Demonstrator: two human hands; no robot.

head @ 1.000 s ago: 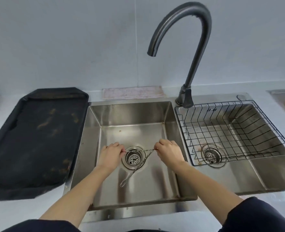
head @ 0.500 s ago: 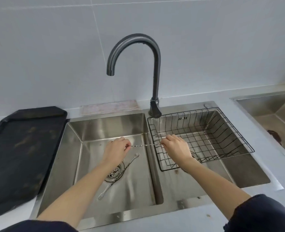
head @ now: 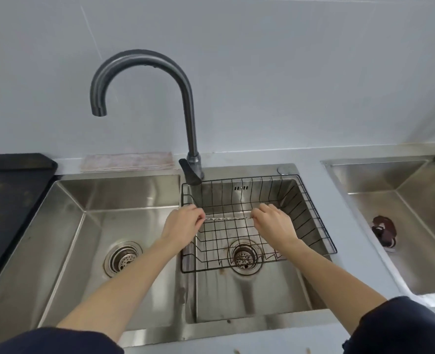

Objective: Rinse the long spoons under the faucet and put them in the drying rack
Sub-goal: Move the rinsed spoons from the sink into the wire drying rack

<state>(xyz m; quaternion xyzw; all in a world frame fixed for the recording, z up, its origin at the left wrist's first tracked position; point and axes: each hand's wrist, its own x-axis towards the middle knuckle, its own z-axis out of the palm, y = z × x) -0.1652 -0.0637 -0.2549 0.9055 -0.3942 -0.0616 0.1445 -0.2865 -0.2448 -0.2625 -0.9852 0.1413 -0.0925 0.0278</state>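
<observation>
Spoon: while it hung level over the black wire drying rack (head: 311, 215), the thin twisted long spoon (head: 226, 219) was held at both ends.
Left hand (head: 183, 223): its fingers pinched the spoon's left end.
Right hand (head: 275, 223): its fingers pinched the right end; which end bore the bowl seemed unclear.
Rack: it sat in the right basin (head: 249, 302).
Faucet (head: 145, 80): its spout arched over the left basin (head: 65, 241).
</observation>
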